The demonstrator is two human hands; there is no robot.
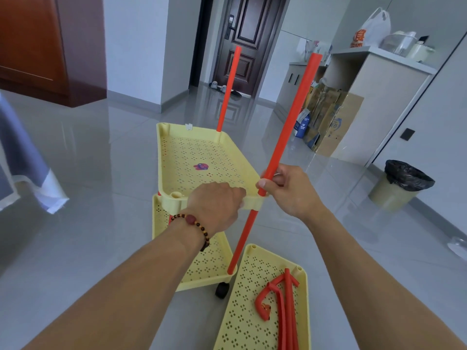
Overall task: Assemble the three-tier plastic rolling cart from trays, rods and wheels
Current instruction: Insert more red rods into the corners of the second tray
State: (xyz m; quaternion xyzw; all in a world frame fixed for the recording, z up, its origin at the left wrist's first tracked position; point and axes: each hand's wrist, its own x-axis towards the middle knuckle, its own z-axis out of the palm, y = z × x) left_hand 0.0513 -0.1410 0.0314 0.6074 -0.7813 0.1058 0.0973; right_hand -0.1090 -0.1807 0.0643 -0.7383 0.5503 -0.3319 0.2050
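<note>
Nearest me, a loose yellow tray [242,322] lies on the floor [101,173] at the lower right, with a bundle of red rods and curved handle parts [283,306] lying in it. Just beyond its far left corner I see a black wheel [222,290] under the near right corner of the bottom tray [209,263], which stands on the floor.

My left hand [217,205] reaches over the near edge of the middle tray [199,162]; its grip is curled over that edge, fingers wrapped down onto the rim beside the near right corner socket. A beaded bracelet [195,224] sits on that wrist.

My right hand [288,190] has its grip closed around a red rod [290,122], thumb and fingers pinching it just above the near right corner of the middle tray. The rod's lower end meets that corner socket; it leans away to the right as it rises. Below the same corner, a lower red rod [243,241] runs down to the bottom tray's near right corner.

At the middle tray's far right corner another red rod [228,89] stands upright. The tray's far left and near left sockets show no rod above them.

Farther off I see a dark door [247,41], a white cabinet [374,97] on the right, and a bin with a black liner [399,183].
</note>
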